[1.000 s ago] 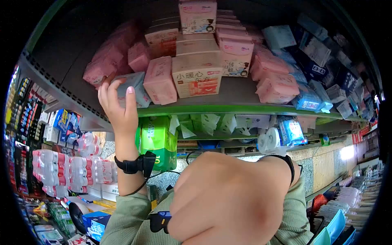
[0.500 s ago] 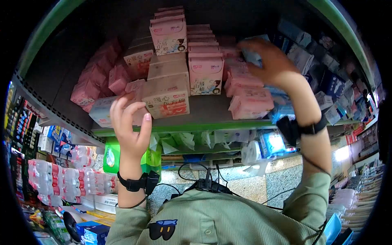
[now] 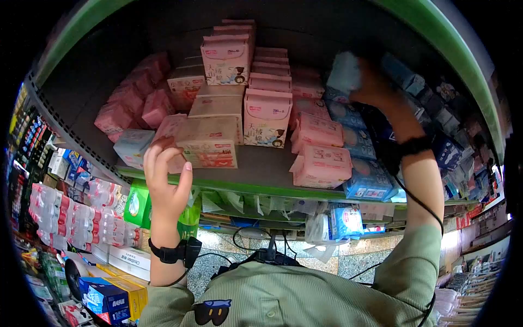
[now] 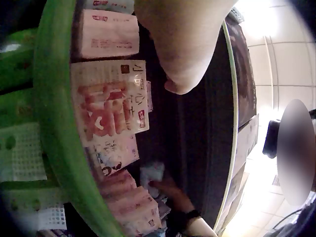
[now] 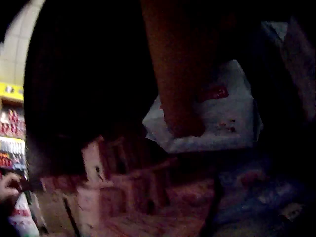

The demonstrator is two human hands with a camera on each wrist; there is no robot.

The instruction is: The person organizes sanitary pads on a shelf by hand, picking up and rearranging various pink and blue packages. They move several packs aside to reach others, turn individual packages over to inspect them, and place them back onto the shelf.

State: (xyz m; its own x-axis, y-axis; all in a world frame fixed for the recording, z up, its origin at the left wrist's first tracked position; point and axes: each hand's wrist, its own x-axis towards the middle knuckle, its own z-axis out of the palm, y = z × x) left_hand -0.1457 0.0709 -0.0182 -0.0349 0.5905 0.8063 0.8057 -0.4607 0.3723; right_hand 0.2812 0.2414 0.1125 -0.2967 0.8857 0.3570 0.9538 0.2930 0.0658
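At the back right of the shelf, my right hand [image 3: 381, 90] grips a pale blue pack [image 3: 344, 73], above rows of blue packs [image 3: 359, 143]. The right wrist view shows the fingers [image 5: 185, 116] against the pack's face [image 5: 224, 121]. My left hand [image 3: 166, 182] is at the shelf's front left, fingers loosely bent in front of a pink pack [image 3: 171, 126] and beside a beige box [image 3: 210, 143]; whether they touch is unclear. In the left wrist view, the left hand [image 4: 182, 44] hangs above the pink pack [image 4: 109, 34], holding nothing visible.
White-and-pink boxes [image 3: 267, 117] stand mid-shelf, with pink packs [image 3: 322, 166] right of them. A pale blue pack [image 3: 132, 147] lies at the front left. Dark blue packs [image 3: 448, 152] crowd the right side. The shelf's green edge [image 3: 261, 189] runs along the front.
My right hand has gone from close before the camera to the back right of the shelf and taken hold of the pale blue pack. My left hand remains near the front left.
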